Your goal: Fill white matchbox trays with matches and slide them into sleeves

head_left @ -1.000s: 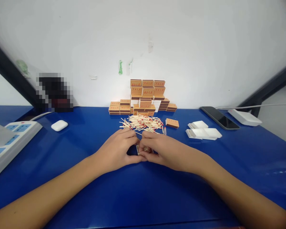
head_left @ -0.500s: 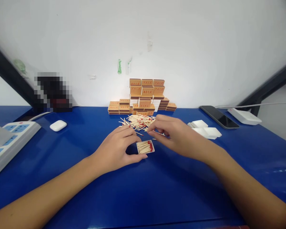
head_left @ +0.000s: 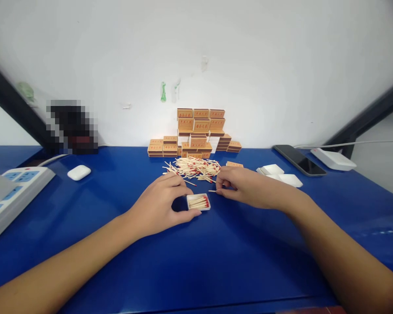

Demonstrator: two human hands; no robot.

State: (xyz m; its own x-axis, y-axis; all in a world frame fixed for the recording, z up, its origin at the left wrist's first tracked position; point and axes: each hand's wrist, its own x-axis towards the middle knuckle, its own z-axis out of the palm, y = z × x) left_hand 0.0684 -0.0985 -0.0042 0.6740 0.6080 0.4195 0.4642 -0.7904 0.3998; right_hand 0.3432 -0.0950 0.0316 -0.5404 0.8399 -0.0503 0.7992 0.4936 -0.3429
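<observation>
My left hand (head_left: 165, 205) grips the left end of a small white matchbox tray (head_left: 208, 209) between thumb and fingers. Inside the tray lie several red-headed matches (head_left: 198, 202), heads to the right. Just right of the tray, my right hand (head_left: 236, 185) is low over the table, its fingertips pinched at the end of a single match (head_left: 212, 191); the match's other end is hidden by the fingers. Beyond both hands spreads a loose pile of matches (head_left: 194, 165). A closed matchbox (head_left: 234, 164) lies partly hidden behind my right hand.
Stacked orange matchboxes (head_left: 201, 125) stand against the wall. White empty trays (head_left: 273, 169), a phone (head_left: 299, 160) and a white flat device (head_left: 333, 159) are on the right. A white earbud case (head_left: 79, 172) and a power strip (head_left: 22, 185) occupy the left of the blue table (head_left: 196, 266).
My right hand has moved right and slightly down from above the match pile to the lone match near the tray. A matchbox behind it now shows. My left hand keeps its hold.
</observation>
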